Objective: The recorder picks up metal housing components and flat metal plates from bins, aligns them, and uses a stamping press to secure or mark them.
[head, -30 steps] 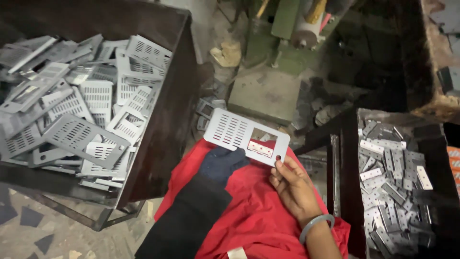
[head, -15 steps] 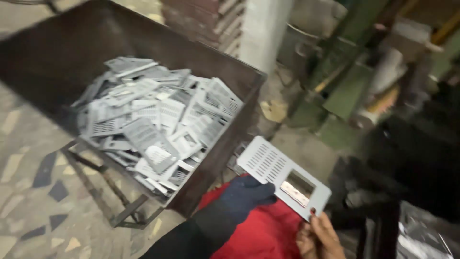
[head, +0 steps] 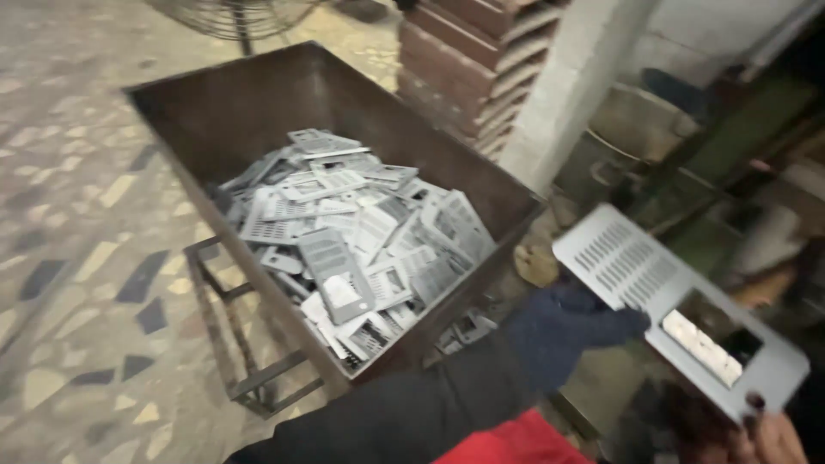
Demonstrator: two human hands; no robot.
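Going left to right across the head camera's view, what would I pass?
Patterned floor → dark metal bin heaped with grey slotted plates → gloved left hand → grey slotted plate held up → right hand.

Left of centre, on the floor (head: 77, 283): a metal bin (head: 258, 103) on a frame stand (head: 249, 361). In the bin, heaped toward its near right corner: stamped metal plates (head: 361, 249). Behind the bin, at the top edge: a pedestal fan (head: 241, 17). Behind and right of the bin: stacked trays (head: 481, 60), then a pillar (head: 576, 77) just to their right. At lower right, a vented metal plate (head: 679, 309), tilted, between the left hand (head: 567, 331) at its near left edge and the right hand (head: 756, 434) under its lower right corner. Beyond that plate, to the right: machinery (head: 739, 172), blurred.
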